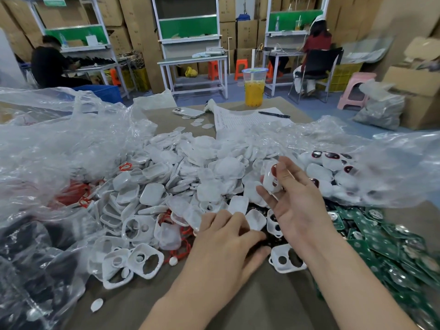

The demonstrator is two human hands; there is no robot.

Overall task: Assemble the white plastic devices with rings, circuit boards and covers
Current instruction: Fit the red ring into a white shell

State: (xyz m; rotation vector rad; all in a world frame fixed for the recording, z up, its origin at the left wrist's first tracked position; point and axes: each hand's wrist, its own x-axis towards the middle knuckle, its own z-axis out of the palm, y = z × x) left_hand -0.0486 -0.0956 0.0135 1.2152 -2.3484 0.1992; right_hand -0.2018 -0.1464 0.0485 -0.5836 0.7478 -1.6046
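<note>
My right hand (295, 201) is raised over the pile and pinches a white plastic shell (272, 179) between thumb and fingers. My left hand (228, 244) lies palm down with curled fingers among small dark parts (266, 236) at the pile's near edge; what it holds, if anything, is hidden. White covers and shells (190, 177) are heaped across the table. Green circuit boards (390, 244) are piled at the right. Red rings (73, 194) lie at the left. Finished white devices with dark red windows (333, 160) sit in a clear bag.
Crumpled clear plastic bags (59, 144) flank the pile on both sides. At the table's far end lie a phone (188, 112), a paper sheet with a pen (273, 114) and a cup of yellow drink (254, 89). Two people sit at benches behind.
</note>
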